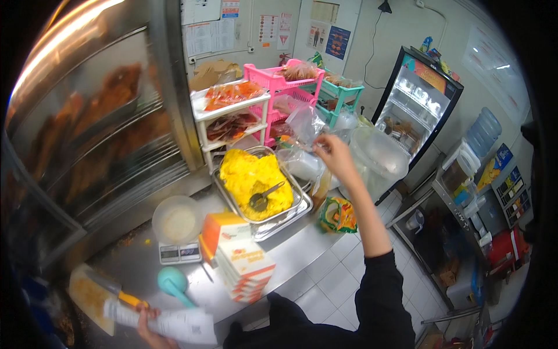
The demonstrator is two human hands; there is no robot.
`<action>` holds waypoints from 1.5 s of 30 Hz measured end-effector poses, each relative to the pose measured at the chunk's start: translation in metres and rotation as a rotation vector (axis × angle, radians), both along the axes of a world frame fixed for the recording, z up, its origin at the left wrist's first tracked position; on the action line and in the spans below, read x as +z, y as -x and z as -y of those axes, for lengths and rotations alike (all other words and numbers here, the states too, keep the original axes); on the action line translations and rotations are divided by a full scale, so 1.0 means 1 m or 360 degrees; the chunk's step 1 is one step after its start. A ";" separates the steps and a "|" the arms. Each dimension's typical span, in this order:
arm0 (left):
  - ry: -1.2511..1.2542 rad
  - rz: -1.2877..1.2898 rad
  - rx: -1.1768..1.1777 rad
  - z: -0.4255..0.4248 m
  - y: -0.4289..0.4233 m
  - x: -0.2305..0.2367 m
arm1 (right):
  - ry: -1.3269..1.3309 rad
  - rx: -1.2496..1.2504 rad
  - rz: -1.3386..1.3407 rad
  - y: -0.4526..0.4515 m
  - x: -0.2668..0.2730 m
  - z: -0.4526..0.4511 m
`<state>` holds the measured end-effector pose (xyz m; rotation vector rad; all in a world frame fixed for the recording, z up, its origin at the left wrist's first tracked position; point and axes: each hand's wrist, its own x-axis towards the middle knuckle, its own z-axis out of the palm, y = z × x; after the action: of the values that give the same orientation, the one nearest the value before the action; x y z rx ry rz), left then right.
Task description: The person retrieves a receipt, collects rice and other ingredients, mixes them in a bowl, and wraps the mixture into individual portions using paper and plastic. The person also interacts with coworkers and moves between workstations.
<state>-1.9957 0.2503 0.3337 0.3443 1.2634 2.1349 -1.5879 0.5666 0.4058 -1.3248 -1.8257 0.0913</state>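
Note:
At the lower left, my left hand [146,323] grips a printed paper slip [187,325]. The slip lies over part of a white cutting board [89,301], close to the yellow handle of a knife [130,300]. My right hand [335,153] is stretched far forward, thumb and fingers pinched at a clear plastic bag [305,124]. More clear bags with white contents [301,163] sit just below that hand. Left of it, a metal tray [301,198] holds yellow rice [244,168] with a dark scoop [261,200] resting in it.
Stacked orange-and-white boxes [250,264] stand at the counter's near edge. Behind them are a plastic bowl [178,220] on a digital scale [179,253] and a turquoise scoop [172,281]. Racks [257,104] of bagged food stand behind the tray; a glass cabinet [100,183] lines the left.

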 end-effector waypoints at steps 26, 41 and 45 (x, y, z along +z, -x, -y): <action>-0.0209 -0.0349 0.0411 -0.003 -0.200 0.018 | 0.0676 0.0989 0.1398 -0.114 -0.031 -0.127; 0.0391 -0.1162 -0.0278 -0.305 -0.407 -0.079 | 0.0847 0.1321 0.0129 -0.147 -0.019 -0.125; 0.0476 -0.1136 -0.0252 -0.304 -0.409 -0.073 | 0.0169 0.1252 0.0310 -0.143 -0.017 -0.101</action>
<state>-1.5867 0.5538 0.2610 1.0968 1.8380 1.6959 -1.4449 0.6681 0.3890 -0.6235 -2.4436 0.4948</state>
